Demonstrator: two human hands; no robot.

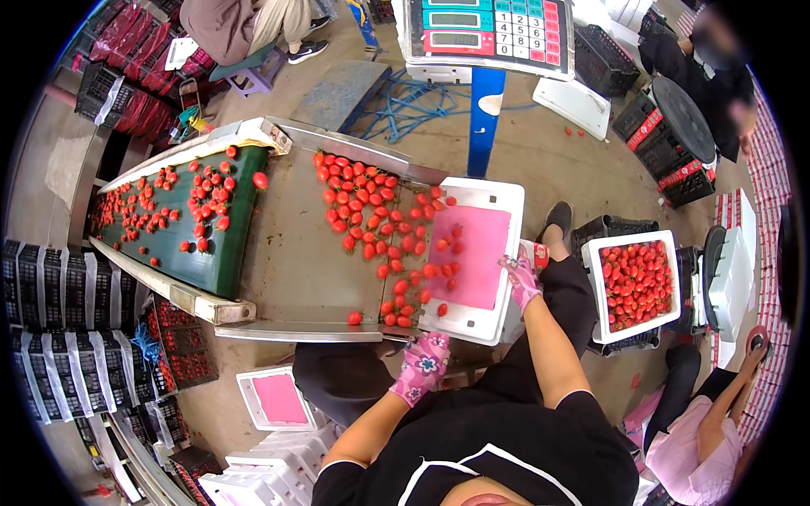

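A shallow white foam box (479, 327) with a pink liner (485, 244) stands at the lower end of a metal chute (287, 244). Small red tomatoes (363, 196) lie on the chute, and several are over the box's left part. My right hand (521, 280), in a pink patterned glove, grips the box's right rim. My left hand (423, 367), gloved alike, is closed at the box's near left corner, its fingertips partly hidden beneath the edge. Up the chute, a green conveyor belt (190, 232) carries more tomatoes; one tomato (260, 180) is at its end.
A digital scale (489, 34) on a blue post stands beyond the box. To my right, a white box of tomatoes (596, 287) rests on a black crate. White foam boxes (270, 472) are stacked at near left, black crates (76, 363) at far left. Other people sit nearby.
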